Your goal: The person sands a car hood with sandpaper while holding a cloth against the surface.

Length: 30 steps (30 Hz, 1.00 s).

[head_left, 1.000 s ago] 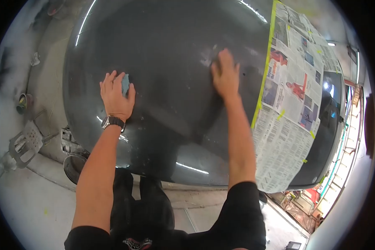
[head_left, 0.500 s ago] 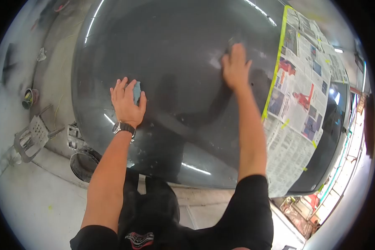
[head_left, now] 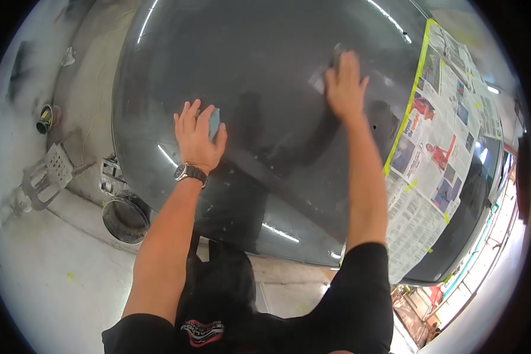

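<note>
A dark grey car hood (head_left: 218, 53) lies under both my hands. My left hand (head_left: 198, 137), with a black watch (head_left: 190, 173) on the wrist, presses a blue-grey cloth (head_left: 214, 124) against the panel. Part of the cloth shows between index finger and thumb; the rest is covered. Farther right and forward, my right hand (head_left: 346, 88) rests on the paint with fingers stretched out. A thin dark piece (head_left: 337, 52) pokes out past its fingertips, its kind too blurred to name. Beside these fingers is a pale patch on the paint.
Newspaper (head_left: 416, 150) held by yellow-green tape (head_left: 408, 97) covers the area along the hood's right side. On the left floor stand a grey plastic chair (head_left: 56, 168), a dirty round tub (head_left: 125, 219) and a small bucket (head_left: 47, 119).
The camera view has shifted, so the hood and newspaper appear farther right. My right hand has slid slightly forward over the paint. My left hand stays on the cloth.
</note>
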Each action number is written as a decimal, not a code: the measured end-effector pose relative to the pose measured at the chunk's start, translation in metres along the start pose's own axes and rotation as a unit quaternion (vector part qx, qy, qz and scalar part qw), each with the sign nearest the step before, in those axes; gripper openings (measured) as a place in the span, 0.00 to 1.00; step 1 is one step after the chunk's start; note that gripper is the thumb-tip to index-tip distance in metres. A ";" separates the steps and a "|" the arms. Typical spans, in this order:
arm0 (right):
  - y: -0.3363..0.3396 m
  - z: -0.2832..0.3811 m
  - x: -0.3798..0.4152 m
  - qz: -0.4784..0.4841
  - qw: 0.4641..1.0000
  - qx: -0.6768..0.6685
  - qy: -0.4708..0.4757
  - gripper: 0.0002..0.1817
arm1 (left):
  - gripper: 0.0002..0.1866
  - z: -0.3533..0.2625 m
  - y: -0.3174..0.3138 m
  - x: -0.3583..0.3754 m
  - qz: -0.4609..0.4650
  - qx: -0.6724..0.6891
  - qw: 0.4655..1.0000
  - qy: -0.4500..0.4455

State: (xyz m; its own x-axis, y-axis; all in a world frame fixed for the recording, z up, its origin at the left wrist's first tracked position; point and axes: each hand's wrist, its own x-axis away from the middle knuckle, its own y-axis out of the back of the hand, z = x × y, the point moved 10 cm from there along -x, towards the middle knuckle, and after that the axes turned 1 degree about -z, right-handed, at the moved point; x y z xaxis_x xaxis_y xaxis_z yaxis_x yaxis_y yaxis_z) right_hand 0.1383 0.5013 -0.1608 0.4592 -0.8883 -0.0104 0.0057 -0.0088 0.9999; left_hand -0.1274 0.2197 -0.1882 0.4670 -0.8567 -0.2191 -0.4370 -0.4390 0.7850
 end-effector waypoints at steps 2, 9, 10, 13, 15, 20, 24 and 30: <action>0.001 -0.006 -0.033 -0.017 0.999 -0.033 -0.040 0.37 | 0.27 0.000 -0.002 -0.002 -0.006 0.004 1.000 0.008; -0.018 0.147 0.215 0.199 0.964 -0.133 0.112 0.42 | 0.26 0.002 0.001 0.000 0.003 0.005 1.000 0.014; -0.010 0.141 0.187 0.185 0.970 -0.097 0.121 0.41 | 0.26 0.003 0.002 0.000 -0.001 0.008 1.000 0.014; 0.006 0.069 0.040 0.002 0.993 -0.075 0.094 0.33 | 0.25 0.003 0.002 0.000 -0.004 0.015 1.000 0.010; 0.000 0.033 -0.037 -0.093 0.991 -0.086 0.031 0.28 | 0.25 0.000 0.004 -0.001 -0.011 0.019 1.000 0.009; -0.002 0.104 0.092 -0.070 0.987 -0.119 0.075 0.30 | 0.25 -0.005 0.006 -0.009 -0.012 0.026 1.000 0.005; -0.014 0.126 0.186 0.050 0.982 -0.133 0.125 0.33 | 0.25 -0.001 0.006 -0.003 -0.005 0.024 1.000 0.019; 0.001 0.049 -0.064 -0.062 0.998 -0.005 0.020 0.31 | 0.25 -0.001 0.008 -0.003 -0.010 0.024 1.000 0.017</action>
State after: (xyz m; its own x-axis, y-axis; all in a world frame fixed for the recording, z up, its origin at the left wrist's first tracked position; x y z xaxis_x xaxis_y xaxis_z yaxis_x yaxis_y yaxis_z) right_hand 0.0650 0.5358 -0.1591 0.4899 -0.8613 -0.1347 0.0745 -0.1127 0.9908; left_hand -0.1312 0.2195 -0.1805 0.5016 -0.8381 -0.2143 -0.4626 -0.4692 0.7523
